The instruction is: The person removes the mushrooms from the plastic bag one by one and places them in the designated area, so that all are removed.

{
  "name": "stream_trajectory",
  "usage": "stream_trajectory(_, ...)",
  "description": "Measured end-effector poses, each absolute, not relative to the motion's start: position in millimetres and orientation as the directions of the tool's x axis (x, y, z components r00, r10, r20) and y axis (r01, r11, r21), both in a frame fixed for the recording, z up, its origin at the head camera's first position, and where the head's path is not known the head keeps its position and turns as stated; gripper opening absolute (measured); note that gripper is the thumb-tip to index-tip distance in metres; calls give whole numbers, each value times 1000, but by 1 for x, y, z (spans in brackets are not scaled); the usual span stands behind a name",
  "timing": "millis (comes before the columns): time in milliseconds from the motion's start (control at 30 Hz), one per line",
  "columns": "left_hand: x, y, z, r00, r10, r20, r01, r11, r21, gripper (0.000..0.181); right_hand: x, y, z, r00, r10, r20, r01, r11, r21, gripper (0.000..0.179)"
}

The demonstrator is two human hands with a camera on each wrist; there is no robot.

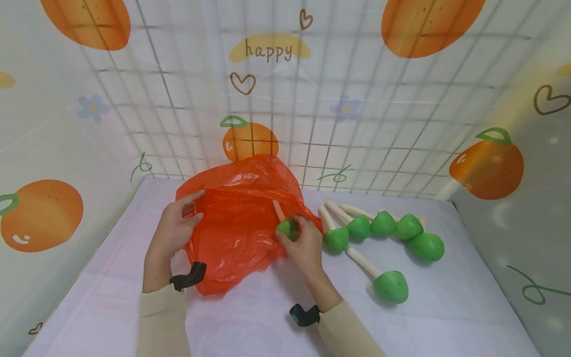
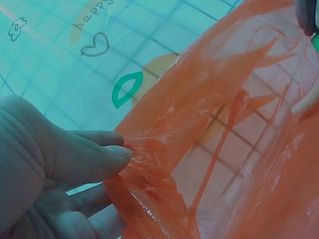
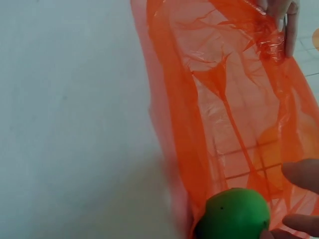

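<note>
A thin red plastic bag (image 1: 241, 238) stands with its mouth spread between both hands. At its left edge, my left hand (image 1: 171, 225) pinches the plastic between thumb and fingers, as the left wrist view also shows. My right hand (image 1: 308, 248) holds a green-headed stick (image 1: 285, 228), a round green cap with black specks on a pale stem, at the bag's right side. Its stem points into the opening; in the right wrist view the green cap (image 3: 237, 215) sits at the bag's rim, with fingertips beside it.
Several more green-headed sticks (image 1: 382, 224) lie in a row right of the bag, stems toward the back. One stick (image 1: 390, 286) lies nearer the front. A grid wall (image 1: 285, 109) behind printed sheeting rises at the back, with sheeted sides left and right.
</note>
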State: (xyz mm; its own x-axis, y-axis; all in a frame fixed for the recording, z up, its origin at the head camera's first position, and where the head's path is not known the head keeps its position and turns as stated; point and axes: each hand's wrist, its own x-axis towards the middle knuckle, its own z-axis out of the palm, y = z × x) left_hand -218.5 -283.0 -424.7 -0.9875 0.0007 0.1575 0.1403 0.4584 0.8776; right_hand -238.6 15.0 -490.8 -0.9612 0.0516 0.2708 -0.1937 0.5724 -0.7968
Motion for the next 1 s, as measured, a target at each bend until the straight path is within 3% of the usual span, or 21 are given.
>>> stream_trajectory(467,-218,-285,-425,-987,7,159,144,464,874,58,-248,7,-503,-965,85,247,-121,690,-714,55)
stream_trajectory(1000,-217,-285,-423,-990,-9,143,122,472,873,58,-245,5,-507,-944,117,307,-162,647,-745,51)
